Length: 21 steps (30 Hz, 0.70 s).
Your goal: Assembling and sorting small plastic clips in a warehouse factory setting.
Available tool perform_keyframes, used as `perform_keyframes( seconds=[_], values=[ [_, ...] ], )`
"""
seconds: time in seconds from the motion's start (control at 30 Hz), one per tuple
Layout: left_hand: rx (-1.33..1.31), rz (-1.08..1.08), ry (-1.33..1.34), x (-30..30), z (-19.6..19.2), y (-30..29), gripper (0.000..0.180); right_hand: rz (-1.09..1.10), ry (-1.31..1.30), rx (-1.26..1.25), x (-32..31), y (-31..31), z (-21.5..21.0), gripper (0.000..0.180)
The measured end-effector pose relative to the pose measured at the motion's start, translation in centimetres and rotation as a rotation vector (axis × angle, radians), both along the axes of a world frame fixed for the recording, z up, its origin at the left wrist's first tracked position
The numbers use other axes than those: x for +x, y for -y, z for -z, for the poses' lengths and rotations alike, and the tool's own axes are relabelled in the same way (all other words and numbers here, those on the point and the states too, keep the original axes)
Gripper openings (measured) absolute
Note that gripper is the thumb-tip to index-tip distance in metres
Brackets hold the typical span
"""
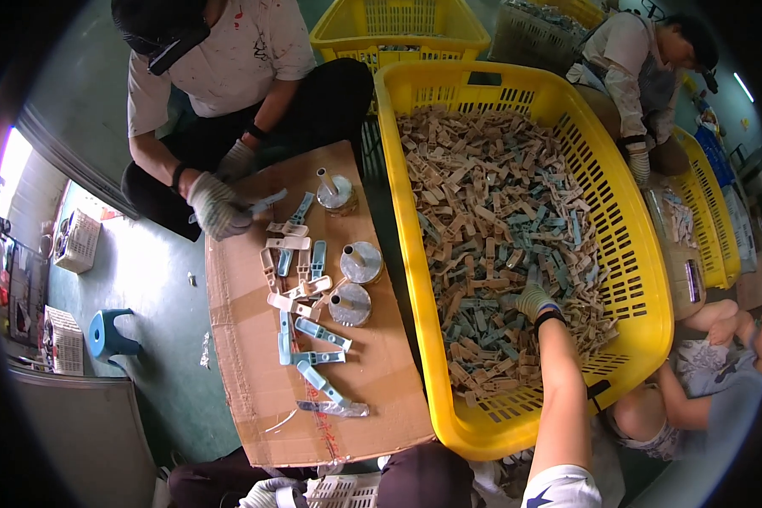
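Note:
My right hand (535,300), in a striped glove with grey fingers, reaches into a pile of beige and blue-grey plastic clips (491,203). Its fingers look stretched out and apart among the clips, with their tips partly hidden. A large yellow crate (440,372) holds the pile. At the lower edge my gloved left hand (267,493) is cut off by the picture, beside a white slatted basket (347,491); its fingers are not clear. More beige and blue clips (313,330) lie on the cardboard-topped work surface (254,372) ahead of it.
Three round metal pieces with upright posts (350,305) stand on the cardboard. Across from me, a person's gloved hand (216,206) is over its far left corner. Other people sit at right. A blue stool (113,334) stands at left; another yellow crate (398,25) is behind.

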<state>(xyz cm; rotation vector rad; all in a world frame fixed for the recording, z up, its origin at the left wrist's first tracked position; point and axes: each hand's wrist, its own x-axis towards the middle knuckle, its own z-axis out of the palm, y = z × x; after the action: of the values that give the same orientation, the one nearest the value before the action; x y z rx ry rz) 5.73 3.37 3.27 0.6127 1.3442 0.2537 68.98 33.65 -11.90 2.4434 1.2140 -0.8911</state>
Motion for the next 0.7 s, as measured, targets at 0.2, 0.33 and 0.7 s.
perform_keyframes(
  seconds=[0.2,0.33,0.7],
  values=[
    [-0.017,0.063,-0.046,0.0,-0.7,-0.5,0.028,-0.071,-0.067,-0.002,-4.1,-1.1,2.6,0.132],
    [-0.110,-0.081,-0.076,0.7,-1.6,-0.8,0.029,-0.132,-0.157,-0.074,-9.4,-1.4,1.3,0.136],
    [-0.005,-0.003,-0.112,0.2,-0.4,-0.1,0.028,-0.176,-0.113,0.079,-13.5,-1.3,-0.6,0.101]
  ],
)
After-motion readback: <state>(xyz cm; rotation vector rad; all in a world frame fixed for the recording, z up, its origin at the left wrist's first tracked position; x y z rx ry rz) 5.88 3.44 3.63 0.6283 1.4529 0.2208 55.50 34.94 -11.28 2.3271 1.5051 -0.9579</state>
